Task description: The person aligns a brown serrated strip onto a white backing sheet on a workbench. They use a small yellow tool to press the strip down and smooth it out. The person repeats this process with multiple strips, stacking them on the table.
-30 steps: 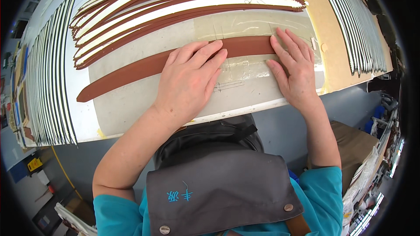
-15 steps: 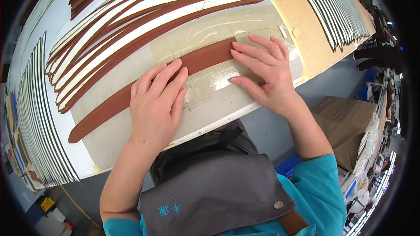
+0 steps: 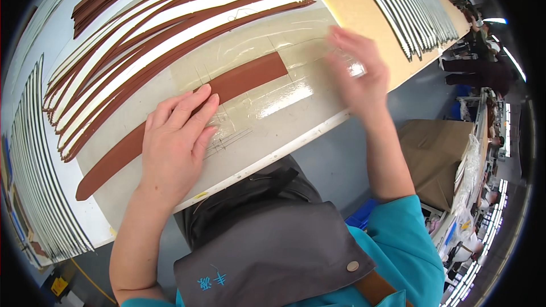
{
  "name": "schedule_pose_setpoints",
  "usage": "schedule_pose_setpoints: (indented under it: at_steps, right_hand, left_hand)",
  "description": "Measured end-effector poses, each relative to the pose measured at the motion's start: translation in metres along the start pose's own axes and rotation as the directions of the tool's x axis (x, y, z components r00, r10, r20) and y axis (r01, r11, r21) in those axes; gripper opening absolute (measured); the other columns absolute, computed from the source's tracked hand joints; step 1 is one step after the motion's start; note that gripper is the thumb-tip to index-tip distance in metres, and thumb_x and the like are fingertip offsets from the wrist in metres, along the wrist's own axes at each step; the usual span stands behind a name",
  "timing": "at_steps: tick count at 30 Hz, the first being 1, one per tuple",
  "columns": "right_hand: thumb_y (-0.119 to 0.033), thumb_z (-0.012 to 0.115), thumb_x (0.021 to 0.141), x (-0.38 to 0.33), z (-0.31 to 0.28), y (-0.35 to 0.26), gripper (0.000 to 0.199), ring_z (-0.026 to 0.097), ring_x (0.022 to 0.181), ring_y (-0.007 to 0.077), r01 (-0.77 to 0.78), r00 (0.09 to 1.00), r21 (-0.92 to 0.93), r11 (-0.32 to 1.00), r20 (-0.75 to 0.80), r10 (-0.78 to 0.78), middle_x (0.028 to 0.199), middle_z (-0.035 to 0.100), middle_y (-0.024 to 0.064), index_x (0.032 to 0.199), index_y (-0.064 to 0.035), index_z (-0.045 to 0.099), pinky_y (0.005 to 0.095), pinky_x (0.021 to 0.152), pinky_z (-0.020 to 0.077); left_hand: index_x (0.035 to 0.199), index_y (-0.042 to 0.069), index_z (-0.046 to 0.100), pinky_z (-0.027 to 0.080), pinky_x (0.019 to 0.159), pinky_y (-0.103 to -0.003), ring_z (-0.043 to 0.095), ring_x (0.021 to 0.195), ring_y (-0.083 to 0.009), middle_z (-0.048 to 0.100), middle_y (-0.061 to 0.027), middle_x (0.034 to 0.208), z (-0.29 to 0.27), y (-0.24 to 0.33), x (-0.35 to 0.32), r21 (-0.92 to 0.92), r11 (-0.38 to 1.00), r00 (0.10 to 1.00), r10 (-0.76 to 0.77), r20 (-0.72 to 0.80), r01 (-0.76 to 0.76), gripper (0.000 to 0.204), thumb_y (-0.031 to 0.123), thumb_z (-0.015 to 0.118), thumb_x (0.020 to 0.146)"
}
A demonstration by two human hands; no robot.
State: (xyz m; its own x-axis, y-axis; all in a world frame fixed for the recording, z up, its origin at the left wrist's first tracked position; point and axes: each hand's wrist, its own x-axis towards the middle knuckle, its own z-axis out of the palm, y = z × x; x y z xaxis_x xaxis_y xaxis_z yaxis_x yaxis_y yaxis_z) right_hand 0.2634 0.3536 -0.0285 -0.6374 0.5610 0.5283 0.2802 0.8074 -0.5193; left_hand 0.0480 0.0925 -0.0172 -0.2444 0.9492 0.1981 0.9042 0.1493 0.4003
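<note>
A single reddish-brown strip point(image 3: 250, 77), leather-like and slightly curved, lies flat on a clear sheet point(image 3: 298, 51) with lines drawn on and around it. Its left end is rounded and its right end is cut square. My left hand point(image 3: 176, 136) rests on the strip's middle with fingers stretched out, pressing it flat and hiding part of it. My right hand point(image 3: 364, 74) is off the strip, above the table to the right of its square end. Motion smears its fingers, so I cannot tell whether they hold anything.
Overlapping brown and white strips point(image 3: 153, 45) with jagged ends lie beyond the single strip. Dark-edged strips point(image 3: 42, 176) are lined up at left, with more striped ones point(image 3: 392, 8) at far right. A brown-covered stack point(image 3: 435, 159) stands right of the table. People are in the background.
My right hand has left the strip's square end and moved right, away from it. My left hand stays on the strip. The whole view has shifted somewhat.
</note>
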Motion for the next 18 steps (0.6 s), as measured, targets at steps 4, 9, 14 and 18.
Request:
schedule_pose_setpoints:
  at_steps: [4, 9, 14, 18]
  right_hand:
    - [-0.027, 0.084, 0.085, 0.013, -0.041, 0.050, 0.038, 0.064, 0.084, 0.0120, -0.529, 0.848, -0.052, 0.847, -0.077, 0.525, 0.113, 0.067, 0.0059, 0.117, -0.0073, 0.077, 0.0276, 0.075, 0.0543]
    - [-0.031, 0.084, 0.084, 0.024, -0.039, 0.054, 0.041, 0.065, 0.083, 0.0143, -0.570, 0.813, -0.164, 0.805, 0.029, 0.582, 0.104, 0.070, 0.0088, 0.113, -0.0032, 0.076, 0.0297, 0.075, 0.0554]
    - [-0.022, 0.085, 0.083, 0.024, -0.048, 0.087, 0.034, 0.066, 0.076, 0.0132, -0.465, 0.879, -0.140, 0.874, 0.048, 0.475, 0.088, 0.073, 0.0066, 0.105, 0.0004, 0.073, 0.0282, 0.070, 0.0544]
    - [-0.012, 0.082, 0.088, 0.041, -0.010, -0.005, 0.023, 0.063, 0.070, 0.0058, -0.496, 0.864, 0.173, 0.851, 0.199, 0.463, 0.081, 0.072, 0.0005, 0.106, -0.0019, 0.071, 0.0205, 0.064, 0.0504]
  left_hand:
    - [0.134, 0.009, 0.068, 0.046, 0.105, -0.043, 0.056, 0.122, -0.0298, 0.062, -0.0037, 0.143, -0.002, -0.005, 0.005, -0.043, 0.997, 0.998, 0.058, 0.009, -0.057, 0.046, 0.006, 0.071, 0.088]
    - [0.135, 0.008, 0.066, 0.047, 0.105, -0.042, 0.056, 0.121, -0.0281, 0.062, -0.0031, 0.142, 0.001, -0.011, 0.000, -0.044, 0.995, 0.996, 0.090, -0.017, -0.090, 0.045, 0.008, 0.070, 0.090]
    - [0.132, 0.007, 0.067, 0.047, 0.104, -0.041, 0.057, 0.121, -0.0263, 0.062, -0.0023, 0.141, 0.008, -0.018, -0.001, -0.087, 0.984, 0.986, 0.147, -0.082, -0.154, 0.042, 0.012, 0.070, 0.091]
    - [0.130, 0.004, 0.066, 0.047, 0.103, -0.040, 0.057, 0.122, -0.0254, 0.063, -0.0028, 0.138, 0.011, -0.020, -0.004, -0.141, 0.978, 0.982, 0.131, -0.138, -0.150, 0.040, 0.013, 0.071, 0.091]
